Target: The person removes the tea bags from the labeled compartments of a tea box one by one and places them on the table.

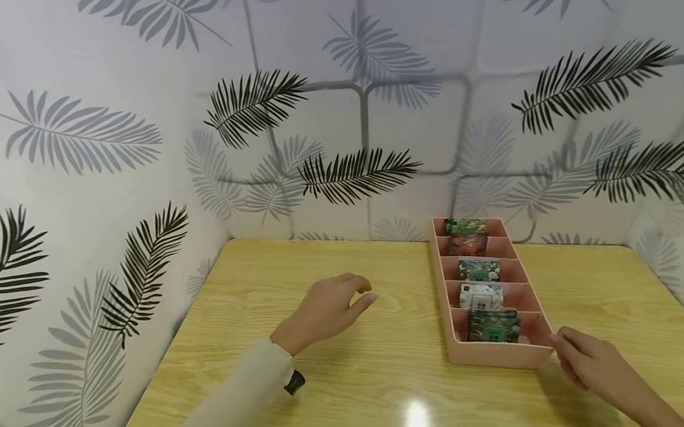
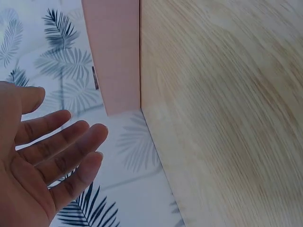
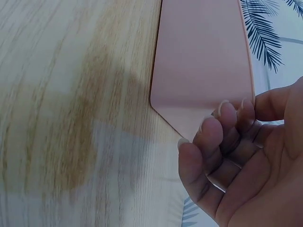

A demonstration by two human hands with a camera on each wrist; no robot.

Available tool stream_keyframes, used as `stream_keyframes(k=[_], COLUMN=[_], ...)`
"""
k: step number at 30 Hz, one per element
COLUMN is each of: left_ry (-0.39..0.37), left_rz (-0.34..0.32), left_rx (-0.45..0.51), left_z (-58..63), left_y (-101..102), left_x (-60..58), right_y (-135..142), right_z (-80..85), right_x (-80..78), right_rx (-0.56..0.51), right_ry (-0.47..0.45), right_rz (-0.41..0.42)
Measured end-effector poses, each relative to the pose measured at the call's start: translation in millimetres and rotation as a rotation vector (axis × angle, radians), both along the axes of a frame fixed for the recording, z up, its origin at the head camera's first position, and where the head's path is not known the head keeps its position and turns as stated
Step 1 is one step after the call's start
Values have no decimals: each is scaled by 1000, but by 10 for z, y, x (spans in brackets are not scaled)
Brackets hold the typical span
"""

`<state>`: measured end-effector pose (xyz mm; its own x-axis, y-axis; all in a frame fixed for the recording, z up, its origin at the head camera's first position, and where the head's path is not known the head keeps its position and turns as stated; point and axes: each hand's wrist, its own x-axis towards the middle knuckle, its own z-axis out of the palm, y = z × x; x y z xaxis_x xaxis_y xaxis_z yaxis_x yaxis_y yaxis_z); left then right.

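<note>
A long pink divided box (image 1: 499,356) rests on the wooden table, its compartments in one row. Dark green packets (image 1: 494,326) lie in the nearest compartment, and a white patterned packet (image 1: 481,297) in the one behind. Further back are a green-and-white packet (image 1: 478,270), a red packet (image 1: 468,244) and a green packet (image 1: 464,227). My right hand (image 1: 589,365) pinches the box's near right corner, thumb at the rim and curled fingers (image 3: 208,135) by the outer wall. Left of the box, my left hand (image 1: 328,309) hovers over the table, fingers (image 2: 71,153) loosely bent, holding nothing.
The light wood table (image 1: 368,370) reaches back to a wall (image 1: 335,123) with a leaf pattern. A similar wall stands along the left side. A dark band (image 1: 295,382) sits on the left wrist. Glare marks the table's front.
</note>
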<state>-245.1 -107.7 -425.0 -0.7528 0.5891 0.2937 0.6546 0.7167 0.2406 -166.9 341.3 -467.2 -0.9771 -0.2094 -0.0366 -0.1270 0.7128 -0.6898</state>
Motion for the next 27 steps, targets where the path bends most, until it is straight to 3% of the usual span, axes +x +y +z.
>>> stream_keyframes(k=[10,17,22,27], left_ry=[15,54,142,138], left_rz=[-117,-197,-250,-273], left_rx=[-8,-41,-110,-178], left_z=[-123,-110,-100,-135], left_y=[423,721,996,1230], left_x=[-44,-52,-53,-41], right_y=[-12,-9,28,22], right_z=[39,19,8,-3], right_x=[-18,-9,5,20], right_rx=[-13,-78,-99,-133], right_ry=[-19,-70,-74,-77], right_rz=[0,-4,-13,-18])
